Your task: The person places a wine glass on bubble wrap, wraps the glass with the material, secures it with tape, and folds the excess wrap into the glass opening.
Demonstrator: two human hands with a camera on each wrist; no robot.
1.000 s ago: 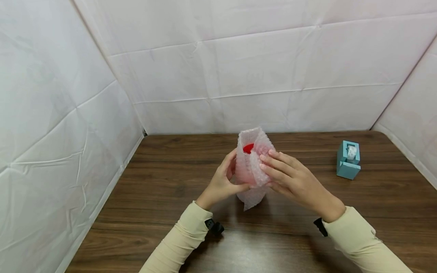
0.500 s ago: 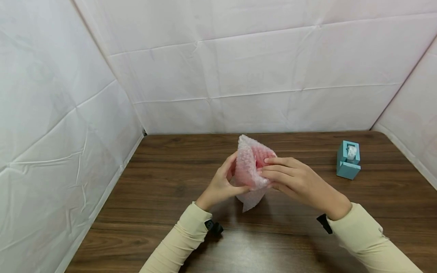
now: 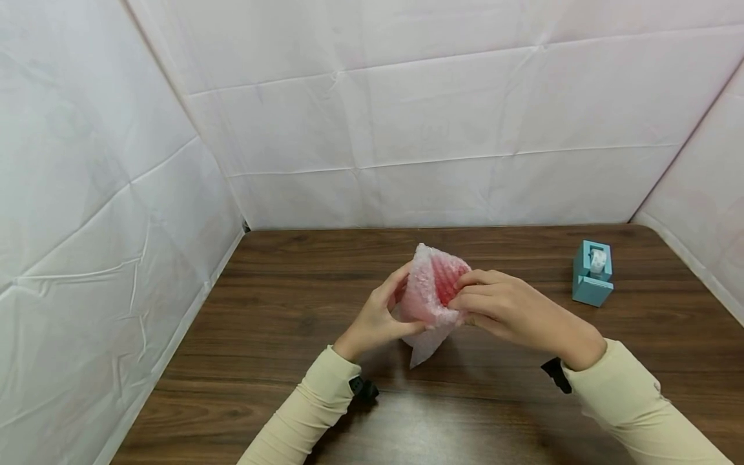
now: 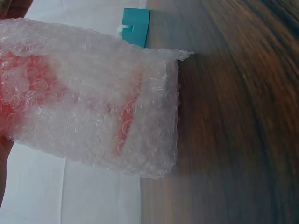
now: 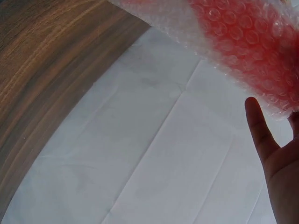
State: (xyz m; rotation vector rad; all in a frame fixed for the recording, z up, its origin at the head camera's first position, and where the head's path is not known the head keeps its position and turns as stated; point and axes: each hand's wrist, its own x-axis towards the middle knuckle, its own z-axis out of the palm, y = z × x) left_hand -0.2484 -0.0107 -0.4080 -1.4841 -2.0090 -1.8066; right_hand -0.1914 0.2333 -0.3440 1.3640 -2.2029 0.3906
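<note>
A red object [image 5: 252, 42] is wrapped in clear bubble wrap [image 4: 93, 93], which stands upright over the table. In the head view my left hand [image 3: 378, 320] grips the bundle from the left, thumb across the near side and fingers behind. My right hand [image 3: 506, 310] pinches the wrap's upper edge at the right, fingertips at the folded mouth and thumb below. Folded wrap covers the red top. A loose corner of wrap hangs down at the bundle's near side. In the right wrist view one finger [image 5: 259, 126] sticks out, apart from the wrap.
A teal tape dispenser [image 3: 593, 274] with a roll of clear tape stands at the right on the dark wooden table [image 3: 279, 310]. White sheeting [image 3: 372, 116] walls in the back and both sides. Cameras are strapped to both wrists.
My right hand has drawn the wrap's top in and down over the red opening, its fingers bending more. The bundle has dipped slightly toward me. My left hand keeps its grip.
</note>
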